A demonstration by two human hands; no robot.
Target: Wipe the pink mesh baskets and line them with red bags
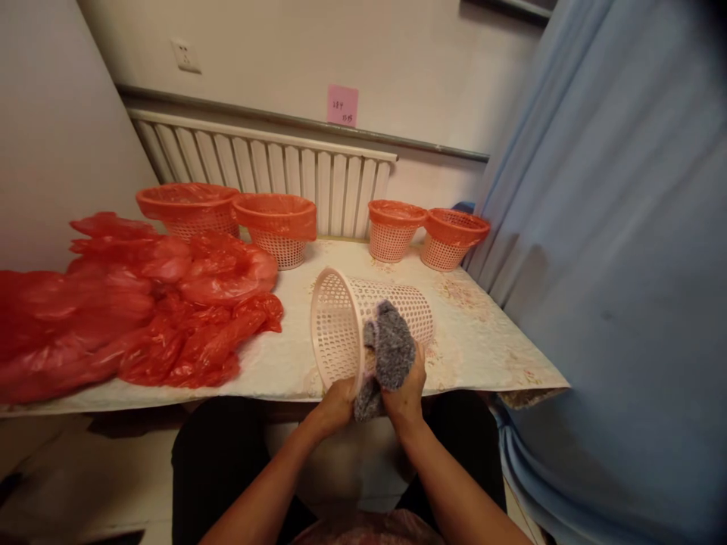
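Observation:
A pale pink perforated wastebasket [335,325] lies on its side near the table's front edge, its mouth turned to the left. My left hand [339,401] is closed on the lower part of its rim. In my right hand [410,386] is a fuzzy grey cloth [394,348], pressed against the outside of the basket. The cloth covers most of my right fingers, and part of it hangs down between my hands.
Crumpled red plastic bags [170,303] are heaped on the table's left side. Several baskets with red liners, such as one basket [278,227], stand along the back by the radiator [295,166]. A blue curtain [602,227] hangs at the right of the floral tablecloth [482,341].

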